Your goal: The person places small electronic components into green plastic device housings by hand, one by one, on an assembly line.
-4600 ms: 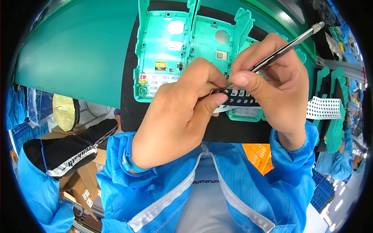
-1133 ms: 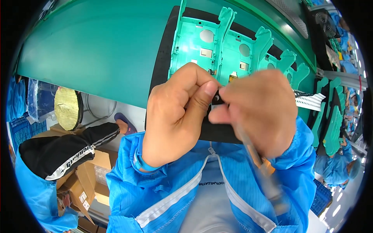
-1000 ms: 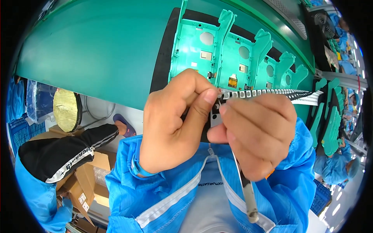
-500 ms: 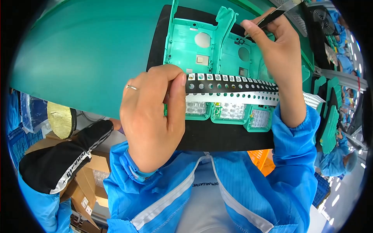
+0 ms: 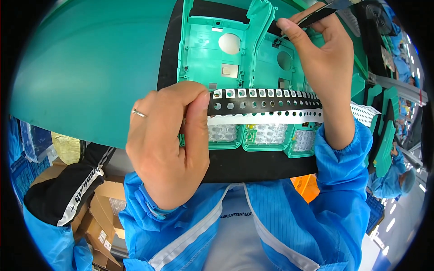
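Note:
My left hand (image 5: 169,140) pinches the end of a long strip of small white square pads with round holes, backed by a perforated black band (image 5: 253,106). A white strip with holes (image 5: 266,118) runs just below it. Both stretch right, behind my right wrist. My right hand (image 5: 323,56) is raised at the far right, closed on tweezers (image 5: 323,14) with a dark grip; their tips point down over a housing. Beneath the hands stand green plastic housings (image 5: 205,49) with round openings, their near parts holding clear bumpy lens panels (image 5: 266,134).
The housings rest on a black mat (image 5: 253,165) upon a green table (image 5: 90,67). More green parts (image 5: 384,135) hang or stand at the right, beside a metal rail. To the left are another person's black sleeve (image 5: 58,192) and a cardboard box (image 5: 101,226). An orange bin (image 5: 306,187) shows below the mat.
My left hand, with the strip end, has shifted slightly left and down in the picture. The housings also sit a little further left. The tweezers stay over the housing in my right hand.

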### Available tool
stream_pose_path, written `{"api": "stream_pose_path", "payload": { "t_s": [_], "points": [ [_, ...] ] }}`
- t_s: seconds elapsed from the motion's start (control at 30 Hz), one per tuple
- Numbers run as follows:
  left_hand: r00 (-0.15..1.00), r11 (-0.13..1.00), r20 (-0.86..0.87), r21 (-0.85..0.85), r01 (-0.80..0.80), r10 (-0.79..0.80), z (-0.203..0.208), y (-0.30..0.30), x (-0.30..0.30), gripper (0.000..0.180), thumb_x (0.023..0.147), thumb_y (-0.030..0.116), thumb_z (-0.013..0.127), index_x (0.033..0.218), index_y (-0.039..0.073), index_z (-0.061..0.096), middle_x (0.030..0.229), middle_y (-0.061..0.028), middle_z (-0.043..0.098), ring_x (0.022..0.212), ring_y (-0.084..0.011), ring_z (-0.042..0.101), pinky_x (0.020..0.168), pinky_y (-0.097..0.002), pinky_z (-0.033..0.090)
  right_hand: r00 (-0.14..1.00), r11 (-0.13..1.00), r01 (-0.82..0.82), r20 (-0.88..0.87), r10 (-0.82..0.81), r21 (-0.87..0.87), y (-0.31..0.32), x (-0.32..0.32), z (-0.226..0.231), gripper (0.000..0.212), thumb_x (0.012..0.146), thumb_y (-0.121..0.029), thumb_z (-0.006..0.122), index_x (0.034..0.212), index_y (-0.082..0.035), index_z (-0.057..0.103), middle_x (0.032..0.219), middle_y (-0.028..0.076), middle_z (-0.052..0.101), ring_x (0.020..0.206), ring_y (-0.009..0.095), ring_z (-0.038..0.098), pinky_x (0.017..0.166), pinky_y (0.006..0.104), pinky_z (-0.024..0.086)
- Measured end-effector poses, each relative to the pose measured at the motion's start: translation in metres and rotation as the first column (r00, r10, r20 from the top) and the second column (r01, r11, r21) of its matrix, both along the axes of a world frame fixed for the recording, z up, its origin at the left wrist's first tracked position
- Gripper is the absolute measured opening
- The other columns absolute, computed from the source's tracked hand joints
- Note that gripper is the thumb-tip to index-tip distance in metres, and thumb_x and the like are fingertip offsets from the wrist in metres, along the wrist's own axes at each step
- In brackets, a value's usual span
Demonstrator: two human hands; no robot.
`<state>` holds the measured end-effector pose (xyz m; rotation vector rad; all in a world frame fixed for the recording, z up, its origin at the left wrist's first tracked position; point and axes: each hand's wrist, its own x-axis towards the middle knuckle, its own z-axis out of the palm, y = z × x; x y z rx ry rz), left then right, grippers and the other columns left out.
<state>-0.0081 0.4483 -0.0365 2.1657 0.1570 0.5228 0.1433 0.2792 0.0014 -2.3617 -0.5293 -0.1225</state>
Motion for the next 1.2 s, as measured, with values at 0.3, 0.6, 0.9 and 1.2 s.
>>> {"api": "stream_pose_path", "payload": {
  "t_s": [0.3,0.6,0.9,1.2],
  "points": [
    [0.999,1.0,-0.042,-0.016,-0.006,0.005,-0.006,0.005,0.005,0.003,0.098,0.002,0.064,0.099,0.0,0.065,0.076,-0.0063,0.068,0.067,-0.0073,0.057,0.066,-0.022,0.045,0.999,0.999,0.017,-0.041,-0.018,-0.027,0.008,0.004,-0.008,0.017,0.086,-0.007,0.078,0.089,0.001,0.064,0.082,0.008,0.065,0.079,0.016,0.062,0.074,0.0309,0.049],
    [1.0,0.999,-0.002,-0.036,0.002,-0.002,-0.01,0.009,0.006,0.003,0.098,0.002,0.064,0.099,0.0,0.065,0.077,-0.0054,0.068,0.069,-0.0062,0.056,0.068,-0.0214,0.045,1.0,0.997,0.016,0.017,-0.015,-0.071,0.013,0.005,-0.007,0.018,0.084,-0.008,0.079,0.087,0.001,0.064,0.08,0.008,0.065,0.076,0.017,0.062,0.072,0.0309,0.049],
    [1.0,1.0,0.011,-0.028,0.002,-0.002,-0.008,0.004,0.004,0.003,0.098,0.001,0.064,0.099,-0.001,0.065,0.076,-0.0048,0.067,0.069,-0.0057,0.056,0.067,-0.0215,0.044,0.997,0.998,-0.028,0.068,0.033,-0.065,0.011,0.0,-0.004,0.02,0.083,-0.007,0.08,0.09,0.002,0.064,0.079,0.009,0.064,0.074,0.016,0.062,0.069,0.0298,0.049],
    [0.999,0.999,0.029,-0.027,-0.025,0.025,-0.002,-0.003,-0.004,0.002,0.094,-0.001,0.065,0.095,0.0,0.066,0.08,-0.0076,0.067,0.069,-0.0155,0.059,0.065,-0.0275,0.046,0.963,0.961,-0.099,0.27,0.026,0.259,-0.004,-0.015,0.024,0.017,0.086,-0.004,0.076,0.095,0.0,0.062,0.083,0.005,0.064,0.08,0.014,0.062,0.074,0.0275,0.048]
  ]
}}
